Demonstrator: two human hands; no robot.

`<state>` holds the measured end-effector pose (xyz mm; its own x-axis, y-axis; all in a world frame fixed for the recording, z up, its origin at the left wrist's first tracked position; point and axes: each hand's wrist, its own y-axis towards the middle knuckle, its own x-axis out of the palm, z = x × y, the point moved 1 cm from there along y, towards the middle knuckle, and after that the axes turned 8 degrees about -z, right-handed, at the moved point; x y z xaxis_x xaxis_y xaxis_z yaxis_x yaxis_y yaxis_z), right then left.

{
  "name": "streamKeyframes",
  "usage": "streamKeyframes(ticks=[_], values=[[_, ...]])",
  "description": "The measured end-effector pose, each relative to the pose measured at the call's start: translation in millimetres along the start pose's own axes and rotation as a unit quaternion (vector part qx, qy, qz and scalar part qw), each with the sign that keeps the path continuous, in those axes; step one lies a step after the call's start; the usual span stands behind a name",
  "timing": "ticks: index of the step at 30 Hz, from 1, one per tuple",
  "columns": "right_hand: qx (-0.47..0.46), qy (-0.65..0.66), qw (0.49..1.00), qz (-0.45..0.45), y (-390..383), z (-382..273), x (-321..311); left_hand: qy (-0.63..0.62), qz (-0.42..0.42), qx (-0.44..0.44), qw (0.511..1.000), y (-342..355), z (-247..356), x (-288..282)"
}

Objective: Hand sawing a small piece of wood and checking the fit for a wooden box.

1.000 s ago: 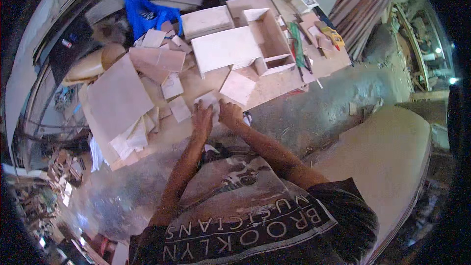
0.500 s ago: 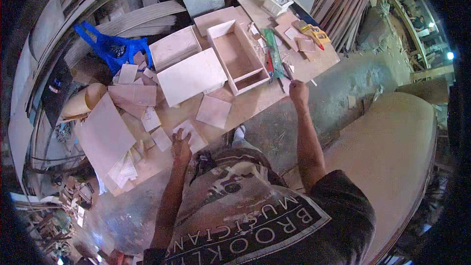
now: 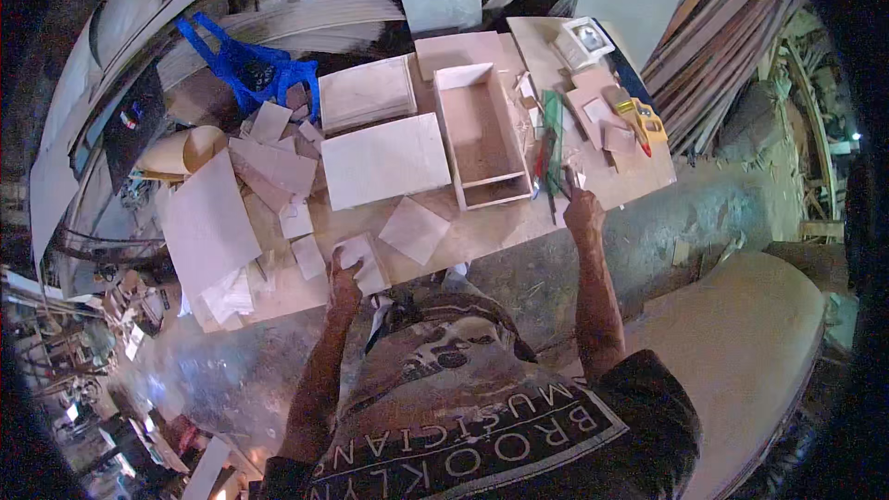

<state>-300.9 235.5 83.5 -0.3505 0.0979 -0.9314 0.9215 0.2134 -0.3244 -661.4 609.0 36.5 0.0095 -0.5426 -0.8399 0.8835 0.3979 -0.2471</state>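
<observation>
My left hand is at the front edge of the workbench, its fingers curled over the lower left of a small thin wooden square. A second wooden square lies flat to its right. My right hand is closed at the bench's front edge, right of an open wooden box with one divider. A slim dark piece shows at its fingertips; what it grips is too small to make out. Beside that hand lie a green strip and a red-handled tool.
Two pale wooden boxes stand mid-bench. Wood offcuts and a large panel cover the left, near a blue plastic bag. A yellow tool and a white framed piece lie right. A large curved board stands behind right.
The view has shifted, so the bench appears lower and further right. My left fingers look more curled on the wooden square. My right hand stays closed at the bench edge.
</observation>
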Motion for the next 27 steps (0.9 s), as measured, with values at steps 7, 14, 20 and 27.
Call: streamKeyframes(ticks=[7, 14, 20, 27], values=[[-0.007, -0.088, 0.995, -0.037, -24, 4, -43, -0.074, -0.051, -0.026, 0.996, 3, -9, -4], [-0.077, 0.03, 0.996, 0.032, -86, 3, -29, 0.04, -0.036, 0.042, 0.998, 5, -17, 2], [-0.14, 0.498, 0.855, 0.026, -159, -112, 48, 0.089, -0.096, 0.082, 0.988, 18, -29, 13], [-0.178, 0.561, 0.791, -0.166, -184, -262, 108, 0.133, -0.06, 0.075, 0.986, 13, -27, 13]])
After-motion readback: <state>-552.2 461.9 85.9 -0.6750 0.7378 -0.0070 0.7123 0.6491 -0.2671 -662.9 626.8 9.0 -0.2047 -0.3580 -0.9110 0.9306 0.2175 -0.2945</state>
